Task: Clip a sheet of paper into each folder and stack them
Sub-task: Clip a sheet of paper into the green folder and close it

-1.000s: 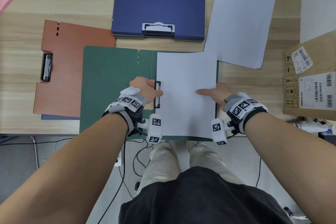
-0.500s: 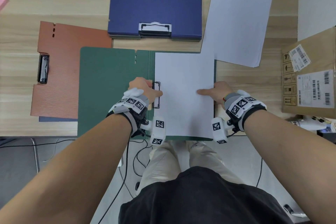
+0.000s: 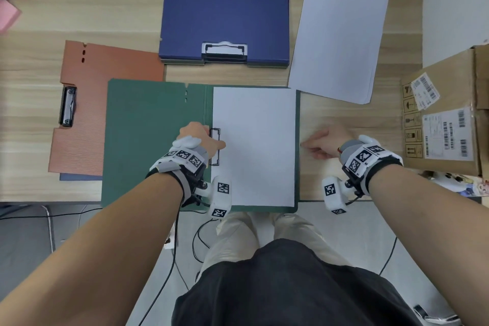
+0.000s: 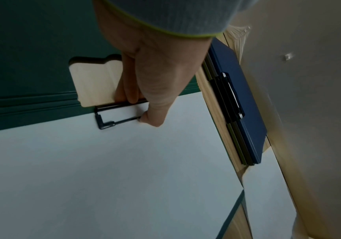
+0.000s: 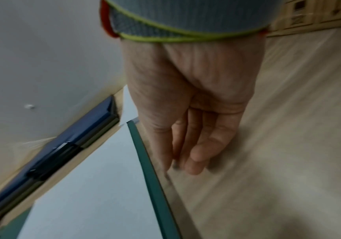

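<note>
The green folder (image 3: 148,140) lay open on the table (image 3: 344,124). A sheet of paper (image 3: 254,145) lay on its right half. The left hand (image 3: 197,137) gripped the black clip (image 3: 214,147) at the paper's left edge. The right hand (image 3: 324,144) was just right of the folder, fingers loose, holding nothing

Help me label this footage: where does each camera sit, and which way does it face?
Head: worn on the head, looking down at the green folder on the wooden table; both forearms, both hands and the lap show.
Left wrist: on the left wrist, looking along the left hand at the clip on the sheet of paper.
Right wrist: on the right wrist, looking along the right hand, beside the folder's right edge.
Shared: both wrist views show the blue folder stack.
</note>
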`<state>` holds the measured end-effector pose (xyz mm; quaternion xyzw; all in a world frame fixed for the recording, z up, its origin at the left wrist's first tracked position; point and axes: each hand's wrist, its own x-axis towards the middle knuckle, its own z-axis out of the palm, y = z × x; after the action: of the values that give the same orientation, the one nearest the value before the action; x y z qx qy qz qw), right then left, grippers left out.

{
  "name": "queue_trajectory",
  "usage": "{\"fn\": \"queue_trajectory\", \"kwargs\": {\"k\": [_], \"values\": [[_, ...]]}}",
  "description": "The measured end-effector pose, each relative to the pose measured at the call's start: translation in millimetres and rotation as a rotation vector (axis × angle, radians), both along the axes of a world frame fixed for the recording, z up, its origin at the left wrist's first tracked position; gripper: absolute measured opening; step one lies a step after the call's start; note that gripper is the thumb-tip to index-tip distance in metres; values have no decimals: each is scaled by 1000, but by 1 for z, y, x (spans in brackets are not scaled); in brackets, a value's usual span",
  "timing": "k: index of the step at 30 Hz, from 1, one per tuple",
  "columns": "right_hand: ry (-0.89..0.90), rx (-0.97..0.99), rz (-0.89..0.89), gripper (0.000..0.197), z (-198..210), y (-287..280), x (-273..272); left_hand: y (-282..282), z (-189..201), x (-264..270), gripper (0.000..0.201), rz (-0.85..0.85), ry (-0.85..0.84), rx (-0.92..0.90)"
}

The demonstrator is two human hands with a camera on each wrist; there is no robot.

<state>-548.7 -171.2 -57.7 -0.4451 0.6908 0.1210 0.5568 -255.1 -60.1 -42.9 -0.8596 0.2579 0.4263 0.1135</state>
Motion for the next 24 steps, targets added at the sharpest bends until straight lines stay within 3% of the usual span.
{"fn": "queue_trajectory", "kwargs": {"k": [3, 6, 8, 11, 15, 21, 24], "values": [[-60, -122, 29, 23, 4, -6, 28, 12, 7, 16, 28, -64, 29, 32], [13, -303, 307, 41, 13, -10, 66, 19, 17, 32, 35, 41, -7, -53], [49, -397, 469, 53, 20, -9, 90, 25, 25, 48, 53, 179, -137, -151], [69, -408, 614, 55, 21, -5, 113, 37, 29, 85, 99, 195, -345, -128], [204, -343, 717, 57, 20, 0, 133, 65, 33, 130, 133, 183, -318, 95], [305, -272, 820, 64, 30, 1, 146, 89, 24, 160, 139, 217, -314, 106], [305, -269, 821, 68, 33, 4, 144, 90, 35, 177, 127, 245, -268, 80]]}}
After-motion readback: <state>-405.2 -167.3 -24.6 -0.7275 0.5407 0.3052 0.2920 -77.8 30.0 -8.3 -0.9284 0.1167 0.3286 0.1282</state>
